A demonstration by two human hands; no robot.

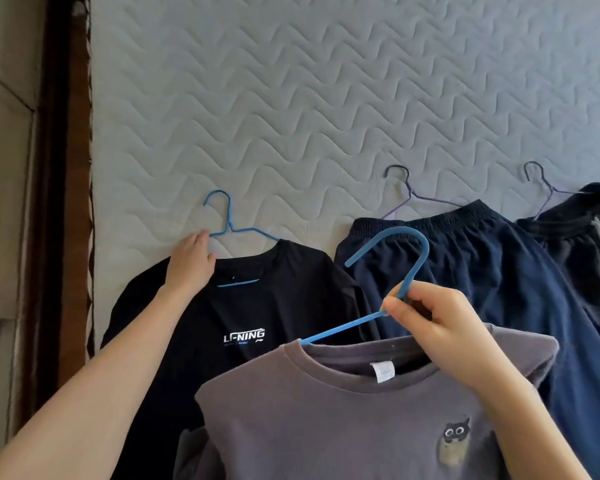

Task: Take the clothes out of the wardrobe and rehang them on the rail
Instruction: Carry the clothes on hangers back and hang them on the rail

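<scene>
A black T-shirt (264, 306) with white lettering lies on the quilted mattress (326, 98) on a thin blue hanger (227, 220). My left hand (191, 261) rests on its left shoulder by the collar, fingers curled at the hanger's wire arm; whether it grips the wire I cannot tell. My right hand (440, 327) pinches the neck of a thicker blue hanger (392, 268) that carries a grey-purple T-shirt (343, 420) with a small owl print, held above the black shirt's lower right part.
Navy trousers (482, 271) on a purple wire hanger (409, 192) lie to the right on the mattress. A dark garment (586, 230) on another wire hanger (541, 181) lies at the far right. A dark wooden bed edge (66, 168) runs down the left.
</scene>
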